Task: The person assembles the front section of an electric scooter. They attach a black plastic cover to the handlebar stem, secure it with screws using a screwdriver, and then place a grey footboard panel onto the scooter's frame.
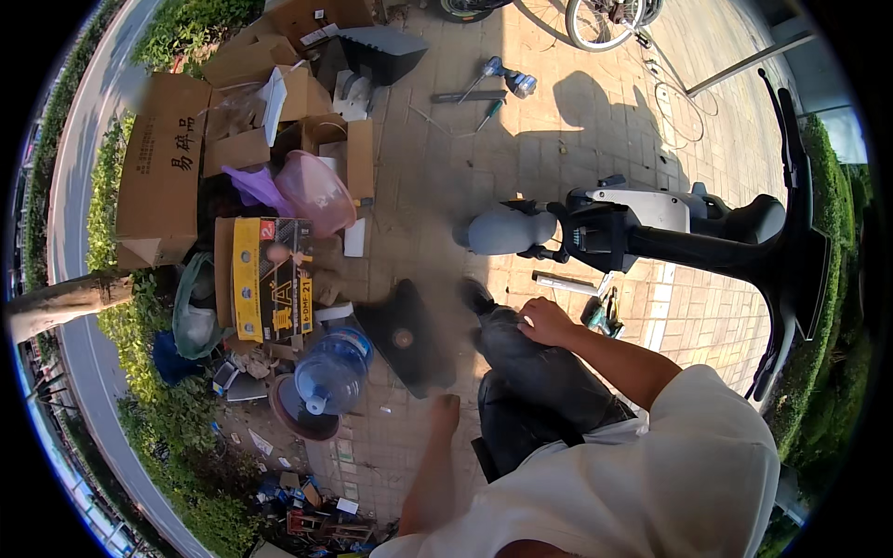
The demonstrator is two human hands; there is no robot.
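My right hand (544, 323) lies on my dark-trousered knee, fingers apart and nothing in them. Lower down, my left hand (445, 409) reaches toward the near edge of a flat black panel (402, 338) with a round spot on it. The left fingers are hidden, so I cannot tell whether they grip or only touch the panel. Ahead of my knees stands an electric scooter (642, 237) with a grey rounded pad (510, 232) and black handlebars (791, 139). Beside my right knee lie a long pale strip (563, 283) and green-handled hand tools (606, 314).
Left are open cardboard boxes (158, 167), a pink basin (316, 193), a yellow-black carton (270, 279) and a large clear blue water jug (333, 370). Further ahead on the paving lie a blue cordless drill (512, 78), a green screwdriver (489, 114) and a dark bar (468, 97). A bicycle wheel (605, 19) stands beyond.
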